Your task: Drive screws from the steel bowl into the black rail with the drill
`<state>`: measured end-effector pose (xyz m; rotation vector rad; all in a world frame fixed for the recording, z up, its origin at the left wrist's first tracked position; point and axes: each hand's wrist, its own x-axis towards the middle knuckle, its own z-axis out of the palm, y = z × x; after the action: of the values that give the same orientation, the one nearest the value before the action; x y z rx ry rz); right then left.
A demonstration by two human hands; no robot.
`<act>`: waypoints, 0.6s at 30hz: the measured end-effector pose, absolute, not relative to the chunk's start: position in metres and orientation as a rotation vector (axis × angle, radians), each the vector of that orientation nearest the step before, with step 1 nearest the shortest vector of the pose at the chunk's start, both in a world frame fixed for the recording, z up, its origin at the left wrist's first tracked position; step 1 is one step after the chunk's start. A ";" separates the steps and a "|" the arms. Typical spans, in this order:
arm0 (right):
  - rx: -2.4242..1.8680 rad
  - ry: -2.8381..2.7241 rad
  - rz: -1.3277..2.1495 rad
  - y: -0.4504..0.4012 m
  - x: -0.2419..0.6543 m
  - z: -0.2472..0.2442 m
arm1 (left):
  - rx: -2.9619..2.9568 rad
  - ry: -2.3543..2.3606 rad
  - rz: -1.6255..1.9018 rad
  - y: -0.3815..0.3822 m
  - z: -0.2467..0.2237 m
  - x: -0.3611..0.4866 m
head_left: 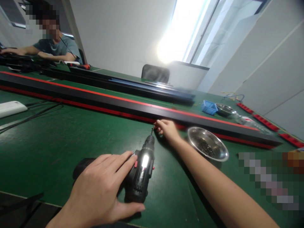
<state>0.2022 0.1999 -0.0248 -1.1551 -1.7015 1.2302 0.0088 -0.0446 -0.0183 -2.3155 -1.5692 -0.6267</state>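
My left hand (102, 185) grips a black cordless drill (141, 169) that lies low over the green table (47, 145), its bit pointing at the long black and red rail (99, 98). My right hand (166, 128) reaches forward with fingers pinched right at the tip of the bit, beside the rail's near edge. Whether a screw sits between those fingers is too small to tell. A shiny metal dish (207, 144) with small dark screws in it rests just right of my right forearm.
A second long dark rail (133, 87) lies behind the first. A blue bin (209, 107) and another metal dish (225, 109) stand at the far right. A white device (10, 107) with cables lies left. Another person (52, 44) sits at the far left end.
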 end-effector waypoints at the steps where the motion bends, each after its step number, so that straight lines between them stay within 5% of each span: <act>1: -1.162 -1.721 1.206 0.200 0.202 -0.025 | -2.317 -1.567 -0.627 -0.045 -0.018 0.009; 18: -1.264 -1.812 1.168 0.200 0.200 -0.021 | -2.324 -1.628 -0.557 -0.043 -0.014 0.010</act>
<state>0.1996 0.1998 -0.0208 -1.2638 -1.8117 1.1683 0.0099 -0.0429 -0.0144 -2.3236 -1.6280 -0.5570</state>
